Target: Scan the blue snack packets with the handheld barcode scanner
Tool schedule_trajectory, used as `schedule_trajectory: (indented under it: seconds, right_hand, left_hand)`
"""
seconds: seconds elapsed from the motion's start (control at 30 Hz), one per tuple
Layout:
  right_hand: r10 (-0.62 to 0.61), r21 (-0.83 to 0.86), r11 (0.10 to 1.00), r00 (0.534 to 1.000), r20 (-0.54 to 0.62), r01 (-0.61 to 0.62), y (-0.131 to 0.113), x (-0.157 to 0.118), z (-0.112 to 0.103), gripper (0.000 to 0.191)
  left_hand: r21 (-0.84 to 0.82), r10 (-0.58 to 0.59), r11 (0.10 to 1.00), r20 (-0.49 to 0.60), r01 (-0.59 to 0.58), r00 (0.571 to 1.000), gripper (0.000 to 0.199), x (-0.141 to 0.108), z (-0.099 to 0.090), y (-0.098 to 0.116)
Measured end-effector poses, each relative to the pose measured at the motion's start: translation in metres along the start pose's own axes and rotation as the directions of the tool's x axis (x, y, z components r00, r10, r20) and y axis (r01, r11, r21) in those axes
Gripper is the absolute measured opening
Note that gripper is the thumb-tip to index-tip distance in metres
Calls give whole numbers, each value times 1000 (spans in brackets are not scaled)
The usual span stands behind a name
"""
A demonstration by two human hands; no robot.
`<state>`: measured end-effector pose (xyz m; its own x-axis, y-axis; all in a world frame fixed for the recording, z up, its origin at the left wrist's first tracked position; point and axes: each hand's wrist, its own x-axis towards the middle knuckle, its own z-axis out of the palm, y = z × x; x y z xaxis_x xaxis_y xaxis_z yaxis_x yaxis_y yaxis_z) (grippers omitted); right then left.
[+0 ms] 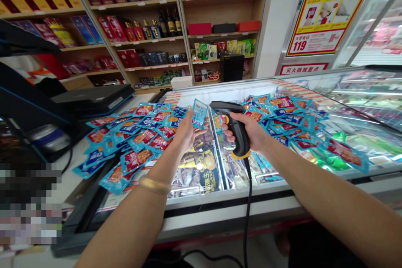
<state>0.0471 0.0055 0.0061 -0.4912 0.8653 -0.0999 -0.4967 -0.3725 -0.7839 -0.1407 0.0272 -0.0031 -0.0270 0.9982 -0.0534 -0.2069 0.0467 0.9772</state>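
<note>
Between thumb and fingers my left hand grips a small blue snack packet, its printed back turned toward the scanner. My right hand is wrapped around the handle of a black and yellow barcode scanner, whose head points left at the packet, a short gap apart. From the handle's base a black cable runs down. A pile of blue snack packets with red or navy labels spreads beyond my left forearm. Another pile of similar packets lies to the right of the scanner.
Both piles rest over a glass-topped freezer with packaged goods inside. Dark counter equipment stands at the left. Behind are shelves of boxes and bottles. A fire-safety poster hangs at the right.
</note>
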Motion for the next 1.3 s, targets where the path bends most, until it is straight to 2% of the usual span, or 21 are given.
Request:
schedule_trajectory:
  seconds: [0.37, 0.5, 0.6, 0.7, 0.8, 0.9, 1.0, 1.1, 1.23, 1.3]
  right_hand:
    - [1, 2, 1000, 1000, 6, -1, 1, 2, 0, 16]
    - [-12, 29, 999, 1000, -18, 13, -5, 2, 0, 18]
    - [-72, 66, 995, 996, -59, 76, -20, -1, -3, 19]
    - [-163, 79, 982, 981, -101, 171, -42, -9, -12, 19]
    - [-244, 62, 965, 959, -144, 255, -63, -20, -32, 19]
    - [-265, 40, 959, 941, -209, 279, -73, -33, -58, 18]
    - [-227, 43, 967, 928, -296, 250, -72, -43, -78, 17]
    - [-201, 73, 969, 921, -333, 237, -68, -46, -85, 15]
    - [-214, 70, 967, 932, -294, 244, -66, -44, -81, 15]
    - [-215, 59, 969, 931, -295, 242, -65, -44, -79, 15]
  left_hand:
    - [61, 34, 998, 22, -35, 999, 43, 2, -2, -5]
    - [155, 116, 981, 14, -117, 993, 48, 5, -1, -10]
    - [290, 215, 933, 25, -213, 976, 48, 10, 9, -11]
    - [442, 350, 821, 112, -362, 930, 47, 19, 34, -7]
    - [581, 444, 651, 232, -489, 866, 47, 26, 70, -7]
    - [717, 432, 456, 340, -527, 835, 48, 26, 106, -15]
    - [814, 334, 233, 447, -532, 830, 48, 20, 130, -32]
    - [855, 272, 85, 473, -511, 838, 51, 14, 139, -45]
    - [861, 238, 81, 472, -501, 849, 54, 11, 134, -46]
    - [860, 261, 84, 469, -504, 844, 55, 9, 128, -41]
